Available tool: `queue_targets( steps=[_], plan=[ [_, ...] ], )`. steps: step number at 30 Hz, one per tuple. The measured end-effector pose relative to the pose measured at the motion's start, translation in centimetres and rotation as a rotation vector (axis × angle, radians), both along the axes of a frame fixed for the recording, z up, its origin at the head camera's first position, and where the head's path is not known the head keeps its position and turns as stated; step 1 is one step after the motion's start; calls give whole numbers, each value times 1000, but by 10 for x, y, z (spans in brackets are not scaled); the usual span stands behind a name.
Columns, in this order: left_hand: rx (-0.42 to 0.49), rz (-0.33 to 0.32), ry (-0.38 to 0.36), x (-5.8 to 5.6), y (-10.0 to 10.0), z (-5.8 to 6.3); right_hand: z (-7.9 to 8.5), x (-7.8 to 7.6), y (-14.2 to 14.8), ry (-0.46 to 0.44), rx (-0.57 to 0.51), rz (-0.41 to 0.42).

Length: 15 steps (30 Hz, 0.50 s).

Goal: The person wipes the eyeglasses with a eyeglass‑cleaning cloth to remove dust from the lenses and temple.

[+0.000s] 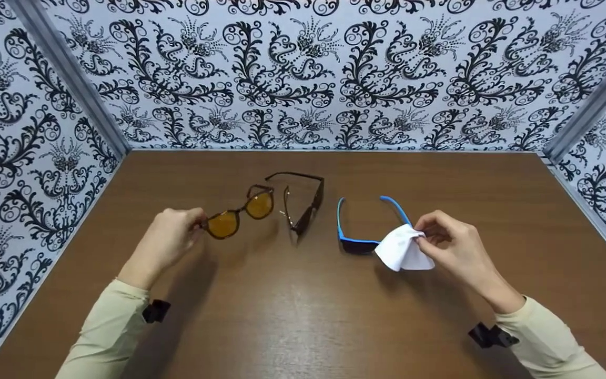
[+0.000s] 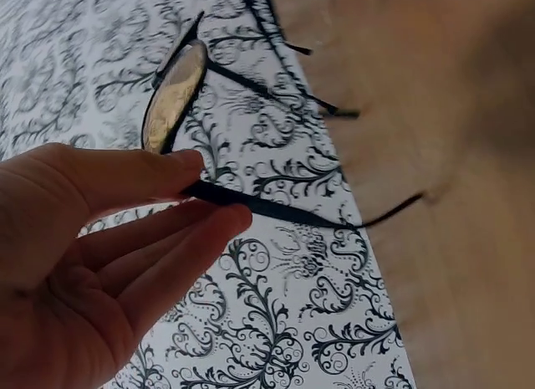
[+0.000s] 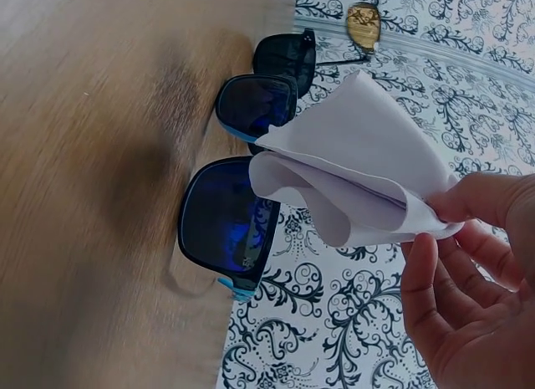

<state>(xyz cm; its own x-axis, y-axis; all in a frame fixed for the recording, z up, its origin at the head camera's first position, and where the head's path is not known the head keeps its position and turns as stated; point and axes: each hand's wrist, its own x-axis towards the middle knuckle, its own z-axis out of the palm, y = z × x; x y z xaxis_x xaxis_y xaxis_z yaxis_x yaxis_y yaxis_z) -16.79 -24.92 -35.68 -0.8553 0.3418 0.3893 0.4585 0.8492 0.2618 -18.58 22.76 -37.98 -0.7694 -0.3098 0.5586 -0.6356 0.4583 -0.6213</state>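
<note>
My left hand [image 1: 172,235] pinches yellow-lensed glasses [image 1: 223,225] at one end of their dark frame, holding them just over the table. In the left wrist view, thumb and fingers grip the frame where the temple arm [image 2: 276,209] begins. A white cloth [image 1: 402,249] hangs in folds from the fingertips of my right hand [image 1: 455,247]. Behind it, blue-framed sunglasses [image 1: 358,246] stand on the table with their arms spread, one lens covered by the cloth in the head view. The right wrist view shows both dark lenses [image 3: 227,217] beside the cloth.
Dark sunglasses [image 1: 308,213] lie with arms unfolded between the yellow-lensed pair and the blue-framed pair. The brown wooden table [image 1: 292,310] meets a patterned back wall [image 1: 329,79], with matching panels at left and right.
</note>
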Motion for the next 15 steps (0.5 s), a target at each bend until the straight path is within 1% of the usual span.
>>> queue_targets(
  steps=[4, 9, 11, 15],
  plan=[
    [-99, 11, -44, -4, -4, -8, -2, 0, 1, 3, -5, 14],
    [-190, 62, -85, -8, -11, -18, -4, 1, 0, -6, -12, 22],
    [-225, 81, -92, -9, -13, -22, -5, 1, -1, -14, -7, 20],
    [-287, 94, -90, -13, -19, -27, -9, -1, -2, -19, 4, 4]
  ],
)
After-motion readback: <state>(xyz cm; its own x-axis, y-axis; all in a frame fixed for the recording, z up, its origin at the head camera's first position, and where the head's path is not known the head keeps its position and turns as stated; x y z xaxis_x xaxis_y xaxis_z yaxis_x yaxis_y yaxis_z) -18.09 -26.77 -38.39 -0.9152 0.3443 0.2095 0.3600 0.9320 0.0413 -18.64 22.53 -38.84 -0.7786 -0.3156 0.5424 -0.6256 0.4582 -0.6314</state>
